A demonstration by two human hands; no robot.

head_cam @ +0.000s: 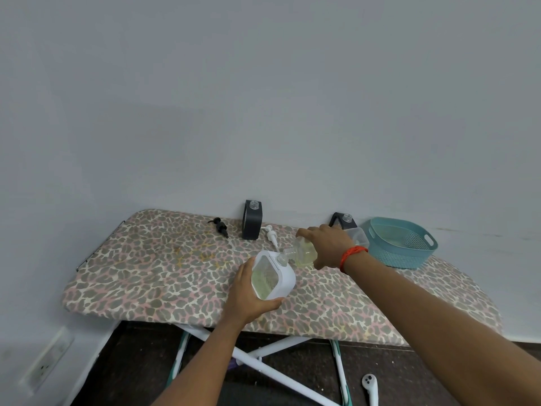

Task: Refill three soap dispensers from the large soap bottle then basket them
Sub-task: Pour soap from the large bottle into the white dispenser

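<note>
The left hand [248, 294] reaches in from below with its forearm angled up and right. Its fingers curl under and its thumb lies along the left edge of the white soap dispenser [272, 273], gripping it tilted just above the ironing board [146, 273]. Yellowish liquid shows through its clear face.

The right arm stretches in from the lower right, with an orange band [352, 253] on the wrist. The right hand [328, 247] is turned knuckles-up, its fingers wrapped over the large soap bottle [304, 250]. The bottle lies tipped nearly flat. Its neck points left from the fingertips and meets the dispenser's open top, just above the left thumb.

Beyond the right knuckles, by the wall, stand 2 dark dispensers: 1 [252, 219] in plain view, the other [344, 221] partly hidden by the hand. A black pump [218, 225] and a white pump [270, 232] lie on the board beyond the left fingers. The teal basket [401, 241] sits right of the right wrist.
</note>
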